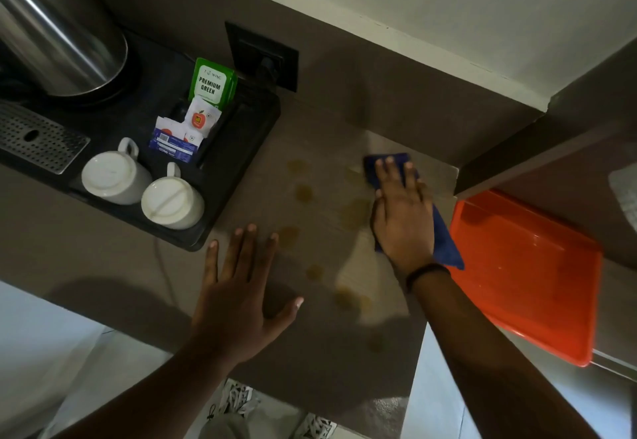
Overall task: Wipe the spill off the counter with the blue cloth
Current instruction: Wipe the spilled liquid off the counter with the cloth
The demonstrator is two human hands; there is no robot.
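The blue cloth [446, 245] lies flat on the grey-brown counter [320, 135], near its right edge. My right hand [401, 211] presses down on the cloth with fingers spread, covering its middle. Several yellowish spill drops [304, 193] dot the counter to the left of the cloth and toward the front edge. My left hand [238, 297] rests flat and open on the counter, holding nothing, left of the drops.
A black tray [238, 149] at the left holds two upturned white cups [115, 176], tea sachets [211, 85] and a steel kettle [58, 32]. An orange bin [527, 273] stands beyond the counter's right edge. A wall socket [262, 56] is behind.
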